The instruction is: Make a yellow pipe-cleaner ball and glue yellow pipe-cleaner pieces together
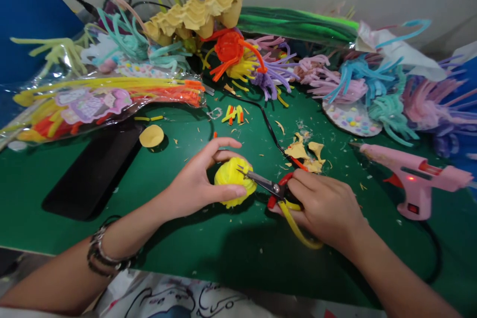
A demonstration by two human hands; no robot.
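Observation:
A round yellow ball of fuzzy stems (226, 187) is held between the thumb and fingers of my left hand (203, 179), above the green table. My right hand (322, 203) grips red-handled scissors (276, 190), whose pointed blades touch the top of the ball. The blade tips look slightly parted. A yellow fuzzy stem (296, 226) hangs below the scissors from under my right hand. Past the ball lie short yellow and orange stem pieces (233, 115). Torn bits of tan carton (298, 149) lie beyond my right hand.
A pink glue gun (417, 171) with a lit red light stands at the right. At the left lie a black phone (95, 174), a tan disc (151, 136) and a plastic bag of stems (112, 97). An egg carton (197, 12) and colourful stem bundles line the back.

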